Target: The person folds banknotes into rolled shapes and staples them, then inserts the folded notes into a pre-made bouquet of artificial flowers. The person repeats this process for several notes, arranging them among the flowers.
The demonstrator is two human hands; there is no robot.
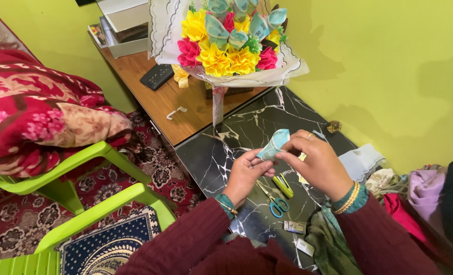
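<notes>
I note left hand (245,170) and right hand (315,162) both pinched shut on folded banknote (274,145), raised over black marble table (247,127), apparently for shaping; scissors (275,202) below.

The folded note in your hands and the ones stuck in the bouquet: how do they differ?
The folded note is pinched between the left hand and right hand, low over the black marble table; the bouquet notes sit high among yellow and pink flowers. The held one is a narrow roll; those are fanned out. All are pale blue-green paper.
</notes>
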